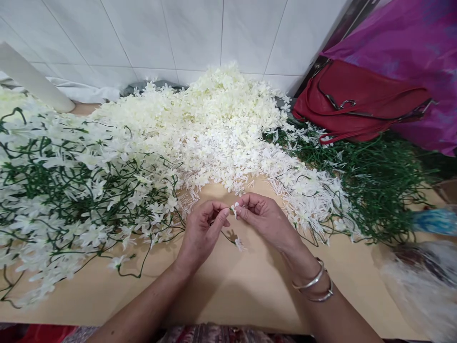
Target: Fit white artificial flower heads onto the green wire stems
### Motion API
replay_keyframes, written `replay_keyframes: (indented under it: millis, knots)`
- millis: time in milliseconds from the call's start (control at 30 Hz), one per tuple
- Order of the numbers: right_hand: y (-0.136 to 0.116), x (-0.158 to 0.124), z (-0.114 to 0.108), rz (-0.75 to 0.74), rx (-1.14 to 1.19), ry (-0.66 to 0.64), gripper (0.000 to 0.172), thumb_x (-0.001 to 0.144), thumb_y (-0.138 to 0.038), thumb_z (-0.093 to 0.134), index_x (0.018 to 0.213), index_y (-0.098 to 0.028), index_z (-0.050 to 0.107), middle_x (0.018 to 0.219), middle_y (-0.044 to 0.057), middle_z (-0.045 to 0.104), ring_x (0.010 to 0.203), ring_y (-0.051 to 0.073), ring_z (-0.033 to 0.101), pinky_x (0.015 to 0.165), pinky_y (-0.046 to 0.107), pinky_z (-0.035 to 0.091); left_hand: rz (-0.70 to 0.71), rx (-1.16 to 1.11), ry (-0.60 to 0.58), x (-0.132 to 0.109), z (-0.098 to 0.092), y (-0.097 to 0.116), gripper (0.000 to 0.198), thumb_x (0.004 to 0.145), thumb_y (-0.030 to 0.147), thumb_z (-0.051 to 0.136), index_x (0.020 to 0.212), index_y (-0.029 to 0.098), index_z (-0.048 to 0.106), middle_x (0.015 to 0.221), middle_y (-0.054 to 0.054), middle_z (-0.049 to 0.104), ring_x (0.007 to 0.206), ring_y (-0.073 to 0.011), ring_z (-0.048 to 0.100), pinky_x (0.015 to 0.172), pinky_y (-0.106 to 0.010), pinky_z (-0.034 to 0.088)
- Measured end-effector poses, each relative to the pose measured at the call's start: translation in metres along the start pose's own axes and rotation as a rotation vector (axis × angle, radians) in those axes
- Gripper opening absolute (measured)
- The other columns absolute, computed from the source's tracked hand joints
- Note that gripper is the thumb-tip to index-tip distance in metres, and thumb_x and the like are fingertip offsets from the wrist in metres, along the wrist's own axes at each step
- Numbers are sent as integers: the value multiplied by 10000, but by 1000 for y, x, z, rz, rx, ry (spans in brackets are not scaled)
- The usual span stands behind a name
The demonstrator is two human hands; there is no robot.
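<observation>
My left hand [206, 227] and my right hand [266, 220] meet over the middle of the table, their fingertips almost touching. My left thumb and forefinger pinch a thin green stem that is mostly hidden by the fingers. Between the fingertips a small white artificial flower [234, 207] shows, gripped at its side by my right thumb and forefinger. Just below hangs or lies another white blossom [240, 244] on a green stem; I cannot tell if it belongs to the same piece. Loose white petals [228, 162] spread right behind my hands.
Finished-looking white flowers on green stems [89, 190] heap at left. Green stems [385, 186] pile at right, under a red handbag [360, 95]. A purple cloth or bag [403, 38], a clear plastic bag [424, 286] and a pale roll [35, 78] stand around the table [228, 295].
</observation>
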State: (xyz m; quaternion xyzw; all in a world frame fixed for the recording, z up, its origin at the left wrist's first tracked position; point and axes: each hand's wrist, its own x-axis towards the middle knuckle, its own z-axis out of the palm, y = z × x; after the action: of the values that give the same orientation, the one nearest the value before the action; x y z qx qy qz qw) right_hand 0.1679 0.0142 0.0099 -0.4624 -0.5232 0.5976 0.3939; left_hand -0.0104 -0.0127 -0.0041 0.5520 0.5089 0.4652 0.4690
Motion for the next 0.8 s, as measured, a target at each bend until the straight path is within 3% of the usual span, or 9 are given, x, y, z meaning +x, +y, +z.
replay_keyframes:
  millis: [267,667,800]
  knots:
    - [0,-1,6,48,-17,-1,272,840,-446,787,801,-198,681,741,0,670,705,156,586,702,308,462,-4,15,-35,-1,-2,-5,189,965,360,671,936,178,712,767,-37,772,721,-173,752,674,-255,560]
    - [7,-1,13,33,-21,54,222,866,-397,757,814,-208,653,743,3,663,685,151,552,637,293,442,4,-19,-17,-1,2,-7,161,977,335,655,949,179,684,754,-29,767,702,-171,742,649,-250,553]
    - [4,2,6,0,34,17,251,845,-424,795,925,-212,686,819,-6,663,764,150,587,725,289,479,11,-53,-3,0,4,-6,166,973,338,660,957,176,692,776,-26,743,728,-164,737,669,-245,554]
